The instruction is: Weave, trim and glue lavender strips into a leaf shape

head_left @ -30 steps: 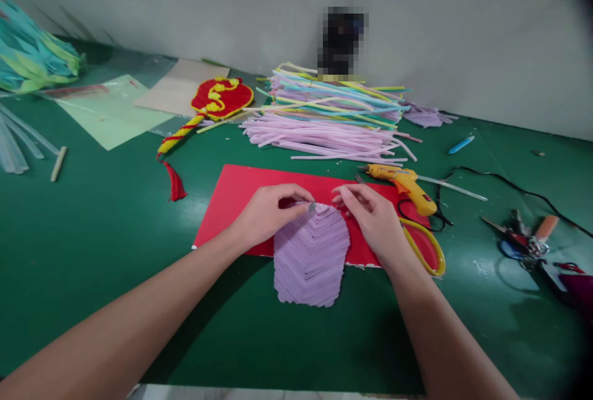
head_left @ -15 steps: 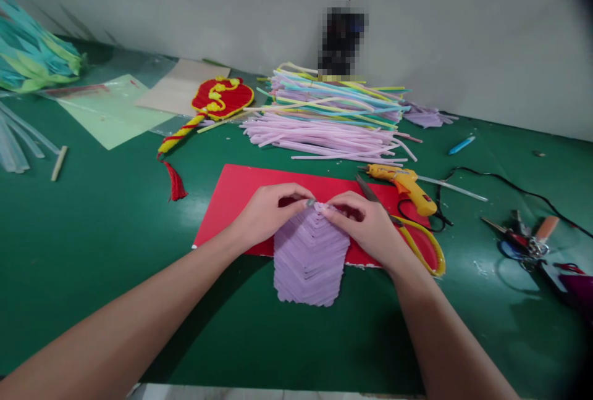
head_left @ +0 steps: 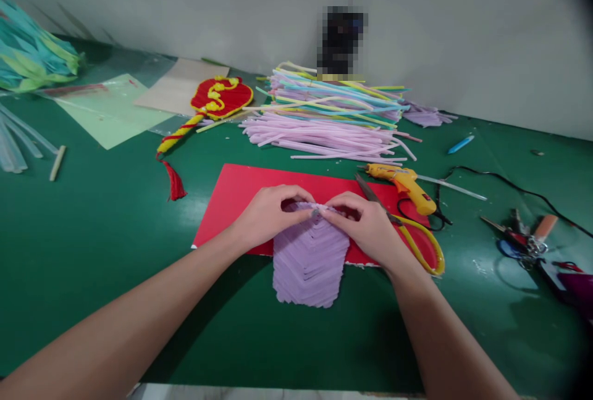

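Note:
A flat lilac panel of pipe cleaners (head_left: 309,267), laid in a V-shaped chevron pattern, hangs down from between my hands. My left hand (head_left: 273,215) pinches its top edge with thumb and fingers. Close beside it, my right hand (head_left: 364,218) pinches the same top edge, the two thumbs almost meeting at the centre point. Under both hands lies a red card (head_left: 236,196). The lower part of the panel reaches past the card's near edge. Scissors with yellow handles (head_left: 433,252) lie partly behind my right hand.
A yellow glue gun (head_left: 412,187) with a stick in it lies beyond the scissors. Behind are piled pipe cleaners (head_left: 319,134), and left of them a red and yellow fan (head_left: 222,99). Keys (head_left: 532,242), a blue pen (head_left: 461,144) and glue sticks (head_left: 13,141) lie farther out.
My left thumb has moved slightly down and right along the panel's top, and more lilac shows between thumb and fingers. The right hand has barely moved.

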Motion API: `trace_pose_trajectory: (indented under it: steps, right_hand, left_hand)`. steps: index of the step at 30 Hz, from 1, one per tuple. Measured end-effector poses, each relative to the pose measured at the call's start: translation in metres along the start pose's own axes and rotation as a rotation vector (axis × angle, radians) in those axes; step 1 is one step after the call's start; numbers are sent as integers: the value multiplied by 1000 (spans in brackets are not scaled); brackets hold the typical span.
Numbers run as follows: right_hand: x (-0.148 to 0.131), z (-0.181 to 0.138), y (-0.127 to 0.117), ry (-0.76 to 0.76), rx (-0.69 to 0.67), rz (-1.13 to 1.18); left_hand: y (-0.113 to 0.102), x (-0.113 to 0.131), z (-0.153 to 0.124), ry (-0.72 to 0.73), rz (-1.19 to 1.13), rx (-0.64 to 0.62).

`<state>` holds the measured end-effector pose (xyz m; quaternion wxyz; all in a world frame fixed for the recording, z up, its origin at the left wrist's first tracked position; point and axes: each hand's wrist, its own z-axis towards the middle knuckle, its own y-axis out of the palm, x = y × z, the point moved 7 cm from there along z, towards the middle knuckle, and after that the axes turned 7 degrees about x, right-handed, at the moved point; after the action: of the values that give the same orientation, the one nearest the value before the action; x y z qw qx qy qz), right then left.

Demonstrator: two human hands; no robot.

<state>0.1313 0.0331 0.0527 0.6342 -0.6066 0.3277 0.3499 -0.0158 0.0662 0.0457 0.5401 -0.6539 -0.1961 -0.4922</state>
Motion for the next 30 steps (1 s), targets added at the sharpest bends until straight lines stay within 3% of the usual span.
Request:
trace_pose_trajectory:
  steps: [30]
  right_hand:
    - [3, 0, 0, 21, -49, 52]
  left_hand:
    - [1, -3, -1, -28, -49, -1]
